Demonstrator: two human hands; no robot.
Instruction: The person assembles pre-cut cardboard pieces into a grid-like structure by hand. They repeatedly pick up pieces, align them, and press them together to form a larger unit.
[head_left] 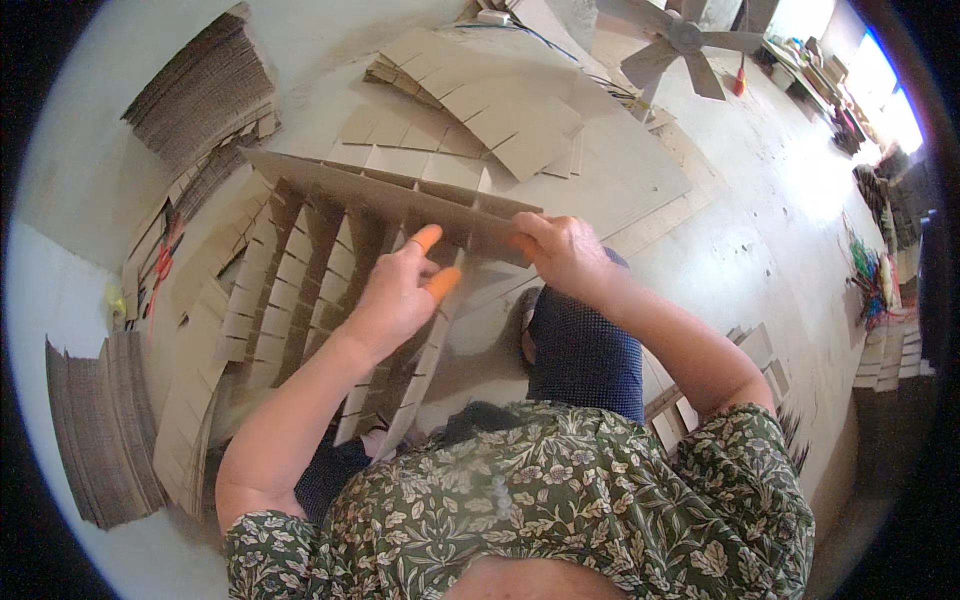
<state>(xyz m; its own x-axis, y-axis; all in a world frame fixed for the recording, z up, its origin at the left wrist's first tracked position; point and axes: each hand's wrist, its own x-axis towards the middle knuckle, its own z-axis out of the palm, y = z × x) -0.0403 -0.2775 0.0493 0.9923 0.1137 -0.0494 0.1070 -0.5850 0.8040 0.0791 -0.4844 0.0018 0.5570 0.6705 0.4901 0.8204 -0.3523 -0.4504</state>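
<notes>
A grid of slotted cardboard divider strips (335, 270) stands in front of me, with several long strips running toward my lap. Across its far side lies a long cardboard strip (370, 193). My right hand (570, 252) pinches the right end of that strip, an orange finger cover partly showing. Just below the strip, my left hand (402, 285) reaches over the grid. Its thumb and forefinger, both in orange covers, are spread apart, and I see nothing held between them. My left palm and lower fingers are partly hidden.
Slotted cardboard sheets (490, 100) lie in a loose pile beyond the grid. Tall cardboard stacks (200, 85) stand at the far left, with another stack (105, 430) nearer. A fan (685, 40) is at the top. Coloured cords (872, 280) hang at the right.
</notes>
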